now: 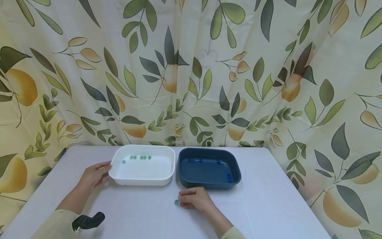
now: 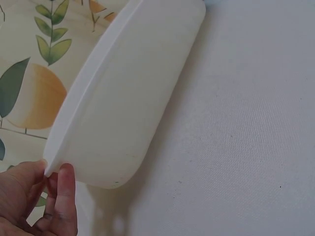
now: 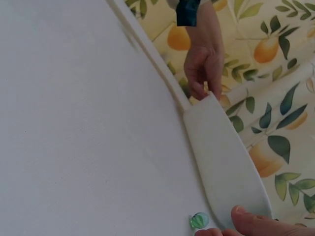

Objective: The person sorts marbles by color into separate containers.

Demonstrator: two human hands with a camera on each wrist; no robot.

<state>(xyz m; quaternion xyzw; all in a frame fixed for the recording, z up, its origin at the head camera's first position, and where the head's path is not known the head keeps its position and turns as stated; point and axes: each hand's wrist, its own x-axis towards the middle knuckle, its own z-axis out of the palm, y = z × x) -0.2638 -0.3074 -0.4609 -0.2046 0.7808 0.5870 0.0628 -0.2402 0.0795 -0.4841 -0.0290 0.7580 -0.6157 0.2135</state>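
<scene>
My left hand [image 1: 95, 174] grips the left rim of a white plastic basin [image 1: 141, 182]. In the left wrist view, its thumb and fingers pinch the basin's edge [image 2: 74, 128]. My right hand [image 1: 195, 199] is low over the table in front of the gap between the two basins. Its fingertips are right beside green glass marbles [image 1: 176, 202] on the cloth. In the right wrist view, the thumb [image 3: 246, 221] and a finger stand apart near a green marble [image 3: 199, 220]. Several green marbles [image 1: 133, 157] lie inside the white basin, along its far side.
A dark blue basin [image 1: 206, 184] stands to the right of the white one, with several blue marbles [image 1: 229, 177] in it. Both rest on a white cloth-covered table [image 1: 262, 212]. Behind hangs a curtain [image 1: 197, 83] printed with leaves and fruit.
</scene>
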